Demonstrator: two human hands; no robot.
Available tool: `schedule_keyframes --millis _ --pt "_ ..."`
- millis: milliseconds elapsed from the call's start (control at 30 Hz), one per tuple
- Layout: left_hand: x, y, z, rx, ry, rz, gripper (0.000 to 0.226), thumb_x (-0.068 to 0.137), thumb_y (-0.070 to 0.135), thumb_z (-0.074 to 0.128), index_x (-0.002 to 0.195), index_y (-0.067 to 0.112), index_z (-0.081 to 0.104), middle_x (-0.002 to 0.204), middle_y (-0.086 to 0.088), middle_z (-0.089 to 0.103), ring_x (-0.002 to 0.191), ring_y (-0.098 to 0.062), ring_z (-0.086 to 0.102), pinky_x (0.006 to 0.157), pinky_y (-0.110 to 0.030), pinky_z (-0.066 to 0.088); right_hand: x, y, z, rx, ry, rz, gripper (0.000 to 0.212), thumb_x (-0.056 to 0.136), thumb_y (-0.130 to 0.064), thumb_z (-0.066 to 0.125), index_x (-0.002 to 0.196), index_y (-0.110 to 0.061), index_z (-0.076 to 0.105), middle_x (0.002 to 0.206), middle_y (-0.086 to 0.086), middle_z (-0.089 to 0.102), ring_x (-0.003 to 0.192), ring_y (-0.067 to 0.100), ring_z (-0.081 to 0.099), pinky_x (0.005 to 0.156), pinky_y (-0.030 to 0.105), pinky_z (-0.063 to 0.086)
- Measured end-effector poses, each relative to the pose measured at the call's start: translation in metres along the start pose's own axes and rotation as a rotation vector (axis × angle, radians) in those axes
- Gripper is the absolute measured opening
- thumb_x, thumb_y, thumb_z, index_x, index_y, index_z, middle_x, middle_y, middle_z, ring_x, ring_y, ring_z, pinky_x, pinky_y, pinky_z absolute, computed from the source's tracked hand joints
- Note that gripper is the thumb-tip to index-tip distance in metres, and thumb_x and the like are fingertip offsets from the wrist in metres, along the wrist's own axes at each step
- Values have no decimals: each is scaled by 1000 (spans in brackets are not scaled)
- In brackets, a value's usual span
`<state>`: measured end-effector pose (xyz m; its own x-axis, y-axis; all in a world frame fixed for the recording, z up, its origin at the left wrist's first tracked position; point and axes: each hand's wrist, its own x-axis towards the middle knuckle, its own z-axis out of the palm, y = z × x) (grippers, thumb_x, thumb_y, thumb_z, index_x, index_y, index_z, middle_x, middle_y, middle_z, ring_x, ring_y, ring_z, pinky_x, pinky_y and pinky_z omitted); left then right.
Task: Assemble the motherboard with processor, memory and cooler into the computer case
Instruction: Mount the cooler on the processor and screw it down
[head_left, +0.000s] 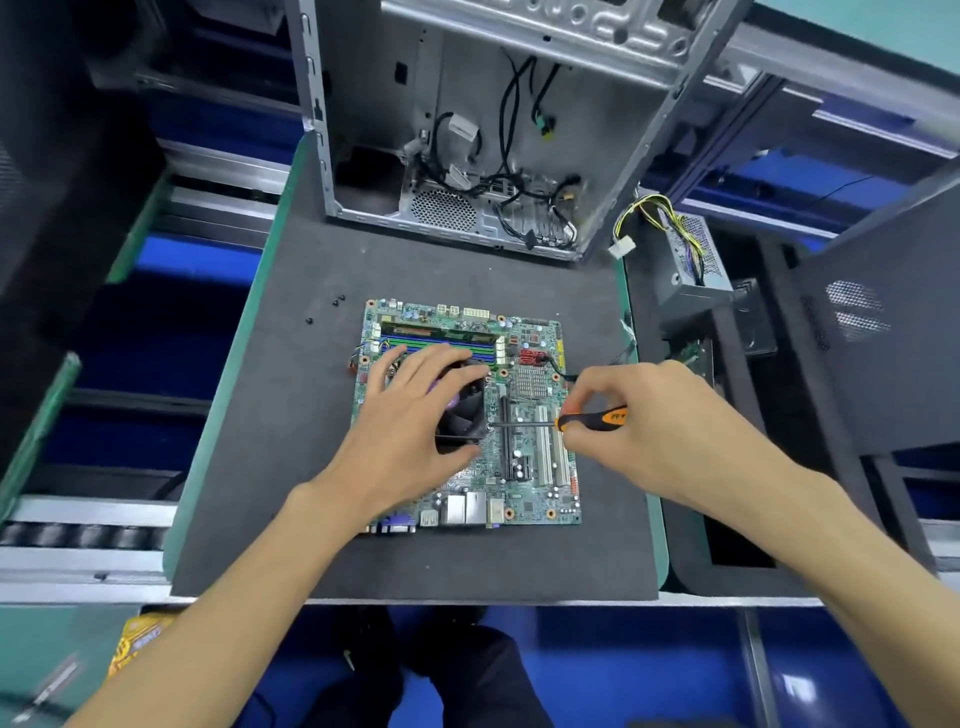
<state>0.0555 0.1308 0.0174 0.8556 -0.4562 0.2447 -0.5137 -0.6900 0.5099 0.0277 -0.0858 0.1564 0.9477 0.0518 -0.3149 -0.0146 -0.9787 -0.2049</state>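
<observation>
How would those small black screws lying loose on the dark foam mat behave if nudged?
The small black screws look tiny and rounded, so they would probably roll or skitter. The dark foam mat looks soft, likely slowing them. They seem light and easy to lose.

Screwdriver handle (605, 417) reads "PF" (rest hidden).

There is only one view. The camera sits on the person's head and looks forward and down, close over the bench (291, 415). Both arms reach in from the bottom edge. The wide lens bends the edges of the picture.
</observation>
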Motion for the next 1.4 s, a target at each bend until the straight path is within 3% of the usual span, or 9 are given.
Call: schedule_keyframes --millis 500,633,767,933,1100,1200,1300,1400 --pt "0 -2 3 2 13 13 74 72 47 74 139 30 47 143 10 44 138 -13 36 119 -43 11 4 -1 6 -21 20 -40 8 84 -40 65 81 -33 66 53 -10 58 51 10 51 59 30 46" --pt "0 -3 3 11 14 15 75 71 47 74 139 30 46 143 11 43 139 -13 35 118 -41 10 7 -3 6 -58 40 -63 8 84 -41 65 83 -33 66 55 -9 60 55 8 51 55 28 40" --pt "0 -3 4 17 13 18 76 71 47 75 139 30 46 143 11 43 139 -14 34 118 -41 10 12 -8 0 -114 27 -104 10 84 -42 63 86 -33 67 68 -7 66 65 22 56 60 30 45" --pt "0 -2 3 28 7 14 76 71 46 76 139 30 46 143 10 43 138 -14 35 118 -41 9 18 -25 -17 -516 -3 -386 16 95 -30 55 106 -30 65 93 2 68 84 33 65 63 32 38" --pt "0 -4 5 41 15 21 74 71 48 73 138 30 47 142 9 45 136 -15 37 117 -43 13 35 -46 -38 -878 -145 -802 21 90 -7 48 106 -17 56 95 3 61 93 30 63 56 35 35" --pt "1 -4 5 43 25 21 72 71 52 66 137 30 49 140 9 45 134 -15 40 116 -44 16 41 -52 -42 -1069 -216 -926 20 88 -2 46 102 -13 54 81 2 55 80 31 61 50 33 31" --pt "1 -3 6 16 50 19 70 68 49 70 133 28 54 140 6 48 132 -18 43 115 -46 19 45 -57 -42 -1206 -328 -947 17 85 -6 51 100 -11 58 60 0 28 54 28 38 43 30 22" --pt "1 -2 8 1 54 27 70 68 45 75 133 26 55 140 4 48 132 -19 42 116 -46 16 48 -67 -41 -1029 -460 -741 10 88 -14 52 92 -10 60 61 1 34 53 26 38 53 31 39"
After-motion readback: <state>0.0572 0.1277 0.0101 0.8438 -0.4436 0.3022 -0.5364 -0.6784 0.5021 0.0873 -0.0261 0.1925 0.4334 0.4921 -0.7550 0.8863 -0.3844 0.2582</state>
